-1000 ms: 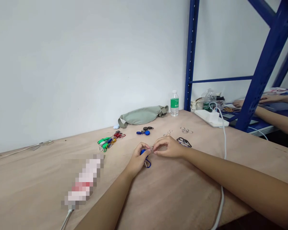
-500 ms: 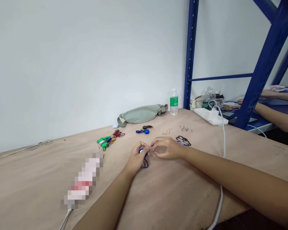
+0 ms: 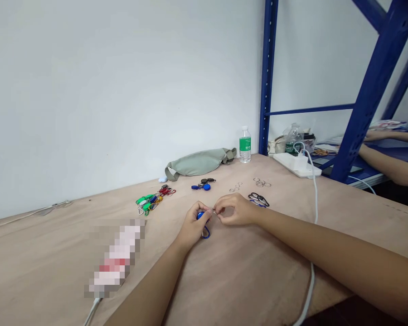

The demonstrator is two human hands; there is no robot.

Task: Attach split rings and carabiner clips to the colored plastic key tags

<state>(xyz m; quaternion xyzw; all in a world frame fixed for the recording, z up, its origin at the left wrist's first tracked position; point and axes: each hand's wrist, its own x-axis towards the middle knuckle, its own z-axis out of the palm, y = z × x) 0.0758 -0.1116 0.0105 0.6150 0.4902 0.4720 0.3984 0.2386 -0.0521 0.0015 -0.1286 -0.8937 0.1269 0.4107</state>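
My left hand [image 3: 192, 224] is closed around a blue retractable badge reel [image 3: 200, 215], whose blue carabiner loop [image 3: 206, 232] hangs below the fingers. My right hand [image 3: 234, 209] pinches a small metal piece, probably a ring [image 3: 214, 211], against the end of the reel at my left fingertips; the fingers hide most of it. Black and blue carabiners [image 3: 258, 199] lie just beyond my right wrist. Farther back are large split rings [image 3: 261, 182] and smaller rings [image 3: 236, 186]. Blue and black reels [image 3: 204, 184] sit beyond my hands, and a colourful heap of reels [image 3: 152, 202] lies to their left.
A grey-green waist bag [image 3: 200, 162] and a water bottle [image 3: 245, 145] stand along the wall. A white power strip [image 3: 296, 165] trails a cable [image 3: 314, 217] under my right arm. A blurred-out object [image 3: 117, 258] lies left. Another person's arms [image 3: 387, 165] show behind the blue rack post [image 3: 363, 99].
My hands stay almost in place, with the fingertips shifting slightly at the small metal piece. The whole view has drifted a little; nothing has been put down.
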